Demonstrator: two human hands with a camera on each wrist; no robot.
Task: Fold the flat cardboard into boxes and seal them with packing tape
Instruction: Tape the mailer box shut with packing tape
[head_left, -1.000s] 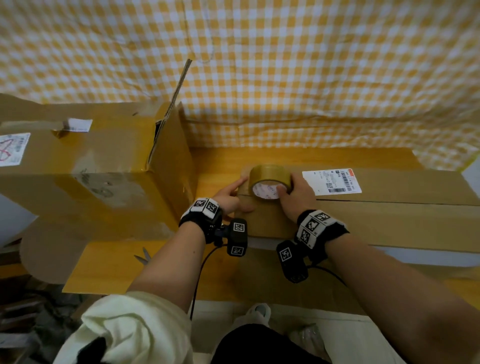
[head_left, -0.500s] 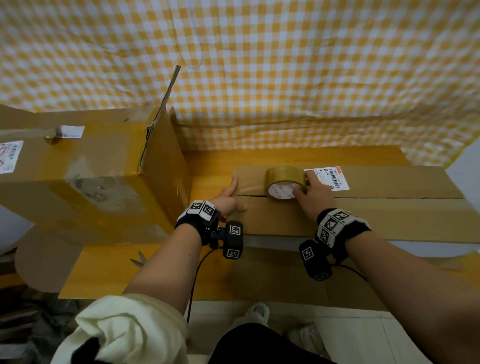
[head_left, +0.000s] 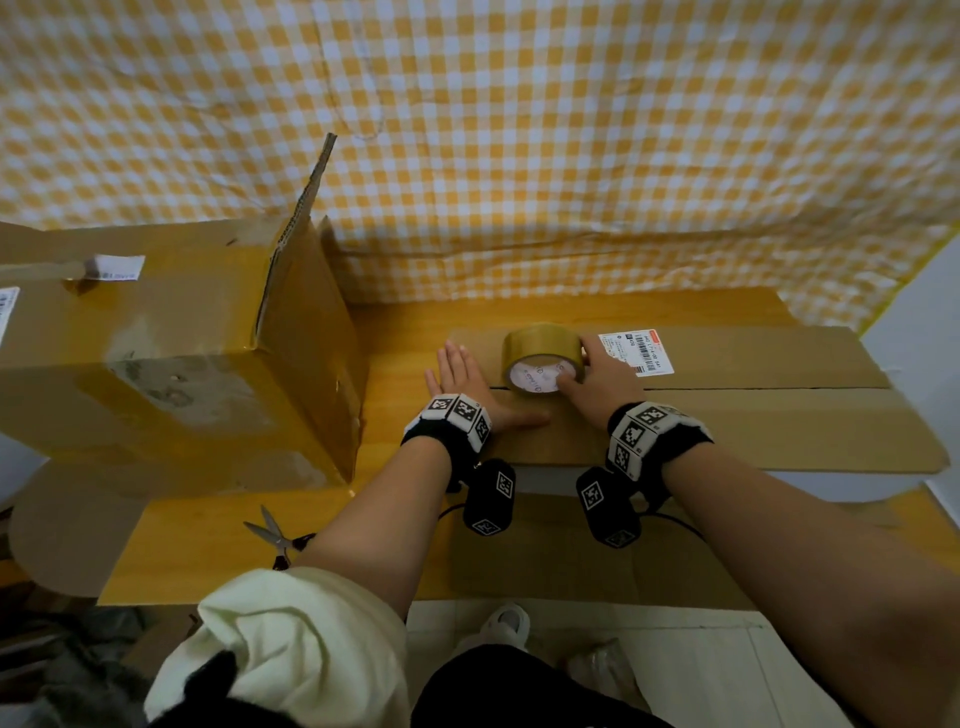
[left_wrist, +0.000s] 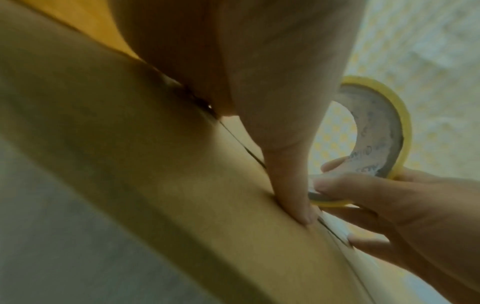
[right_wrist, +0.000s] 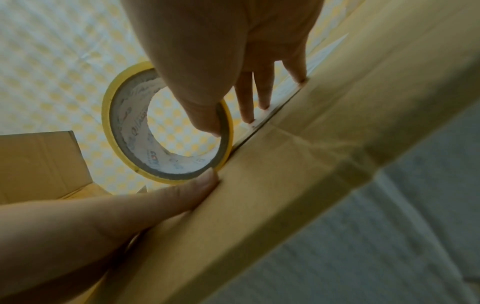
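Centre of frame: your right hand (head_left: 597, 376) has drawn the roll (head_left: 540, 358) rightward along the box (head_left: 753, 415) seam, thumb hooked in its core; your left hand (head_left: 467, 384) now lies flat, fingers together, pressing the tape; sealing under way

a yellow-and-white checked cloth (head_left: 519, 130) hangs across the whole back of the scene, creased and sagging where it meets the wooden table (head_left: 415, 322). 1 pair of scissors (head_left: 272, 532) lies on the table's near left part, blades open and pointing away (the handles are partly hidden by a sleeve). a cream sleeve (head_left: 291, 639) bunches up at the lower left, with dark clothing below it. a white shoe (head_left: 506, 621) shows on the pale tiled floor (head_left: 701, 675) under the table's near edge. clutter at the far lower left is too dark to identify.
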